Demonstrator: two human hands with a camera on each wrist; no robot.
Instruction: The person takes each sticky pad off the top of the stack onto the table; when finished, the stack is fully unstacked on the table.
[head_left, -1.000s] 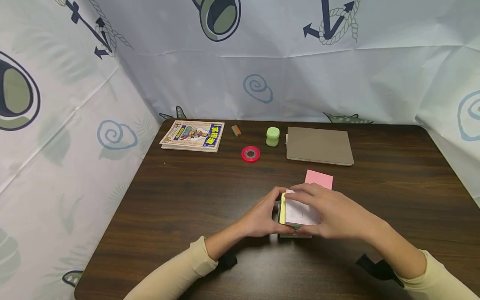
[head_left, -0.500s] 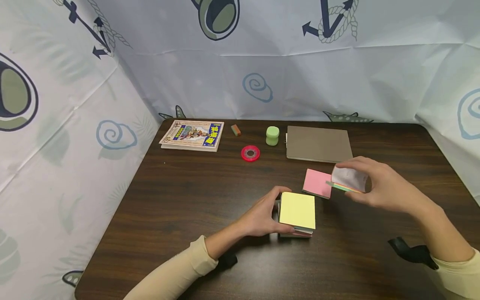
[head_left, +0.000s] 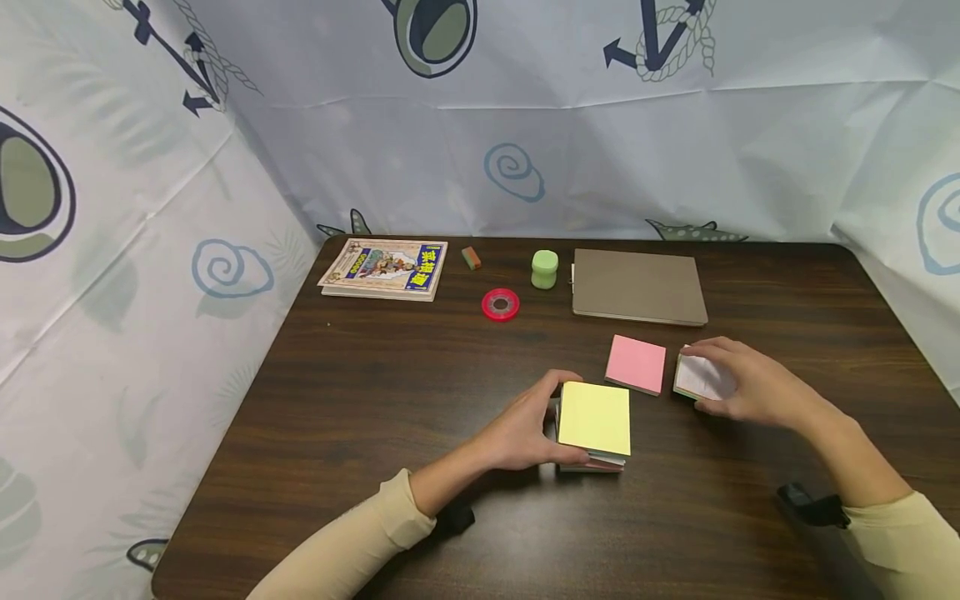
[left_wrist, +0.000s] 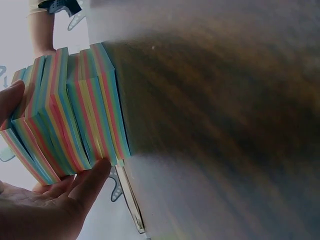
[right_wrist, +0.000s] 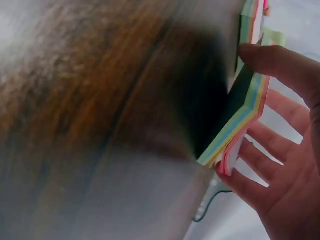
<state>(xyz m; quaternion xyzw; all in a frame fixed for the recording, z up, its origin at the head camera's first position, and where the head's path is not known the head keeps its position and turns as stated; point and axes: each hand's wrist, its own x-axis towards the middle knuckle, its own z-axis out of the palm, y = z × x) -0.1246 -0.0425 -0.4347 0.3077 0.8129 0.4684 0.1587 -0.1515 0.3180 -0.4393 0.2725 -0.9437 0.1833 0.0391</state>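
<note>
A tall stack of sticky note pads [head_left: 595, 419], yellow on top, stands at the middle of the table. My left hand [head_left: 528, 429] grips it from the left, thumb on the near side and fingers on the far side. The left wrist view shows the many-coloured striped edges of the stacked pads [left_wrist: 65, 115]. To the right, my right hand [head_left: 768, 390] holds a white-topped sticky note pad [head_left: 703, 377] between thumb and fingers, low over the table. Its layered coloured edges [right_wrist: 245, 112] and dark underside show tilted in the right wrist view. Between both hands lies a pink sticky note pad [head_left: 635, 364].
Along the back of the dark wooden table [head_left: 360, 400] lie a comic-style book [head_left: 384, 268], a small orange-and-green block [head_left: 471, 258], a red ring-shaped roll [head_left: 500, 305], a green waisted container [head_left: 544, 269] and a grey-brown notebook [head_left: 637, 286]. A printed curtain [head_left: 525, 100] hangs behind.
My right hand has lifted the white-topped pad off the stack, uncovering the yellow one, and carried it right, then lowered it beside the pink pad. My left hand stays at the stack.
</note>
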